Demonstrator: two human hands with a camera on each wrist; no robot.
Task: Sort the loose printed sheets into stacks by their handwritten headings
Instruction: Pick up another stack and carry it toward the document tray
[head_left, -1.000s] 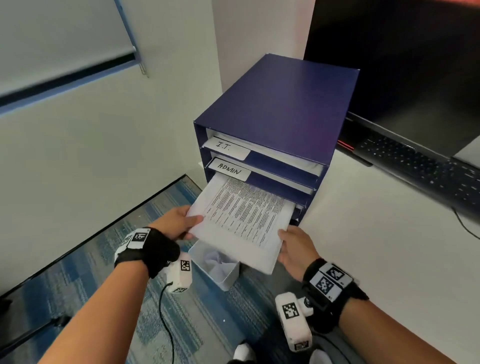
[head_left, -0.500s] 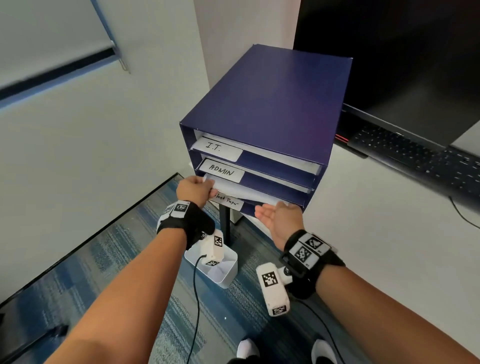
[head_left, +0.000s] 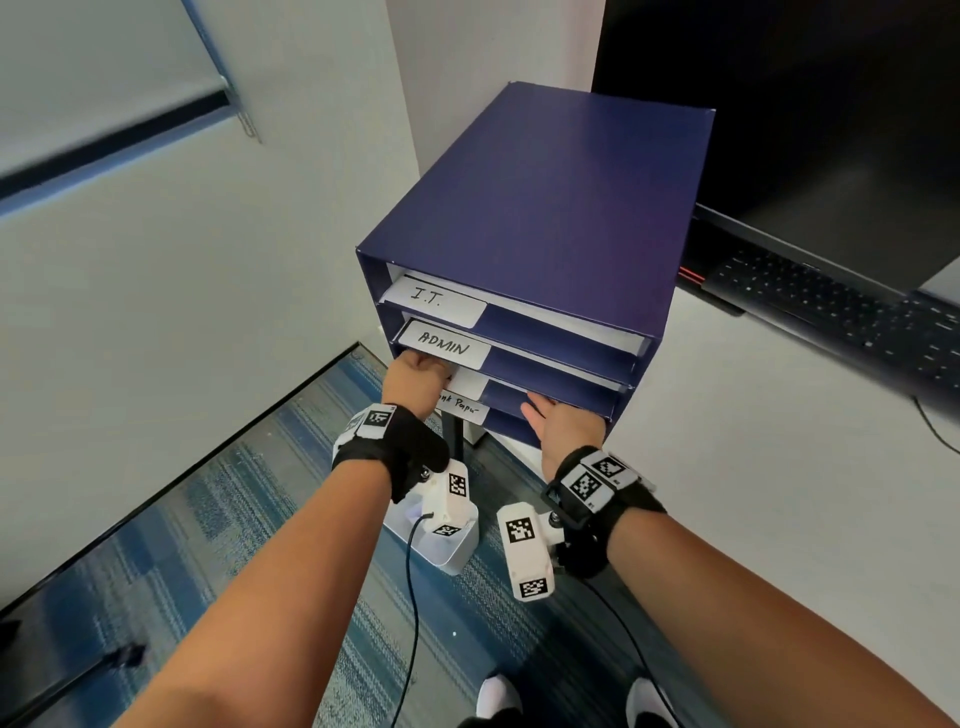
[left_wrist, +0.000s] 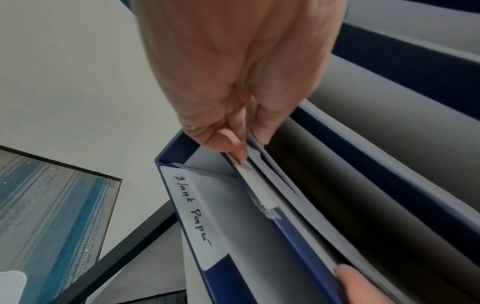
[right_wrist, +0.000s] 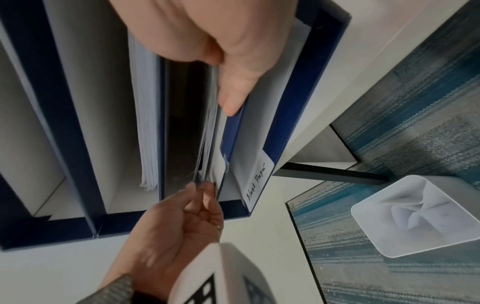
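A dark blue paper sorter (head_left: 545, 197) stands on the corner of a white desk (head_left: 753, 493). Its shelves carry handwritten labels: I.T. (head_left: 431, 301), ADMIN (head_left: 444, 345) and, lowest, blank paper (left_wrist: 192, 214). The printed sheets (left_wrist: 272, 185) lie almost wholly inside the shelf under ADMIN, and that shelf's own label is hidden. My left hand (left_wrist: 249, 148) pinches their near left corner at the shelf mouth. My right hand (right_wrist: 226, 82) holds their right part, thumb under them and fingers hidden inside the shelf.
On the blue carpet below the desk corner sits a small white bin (head_left: 447, 545) with crumpled paper in it, next to a black desk leg (head_left: 457, 431). A black keyboard (head_left: 831, 312) and a dark monitor (head_left: 805, 130) lie to the right of the sorter.
A second ago the printed sheets stuck far out of the shelf under ADMIN. Both hands have pushed them in, and only their front edge shows now.
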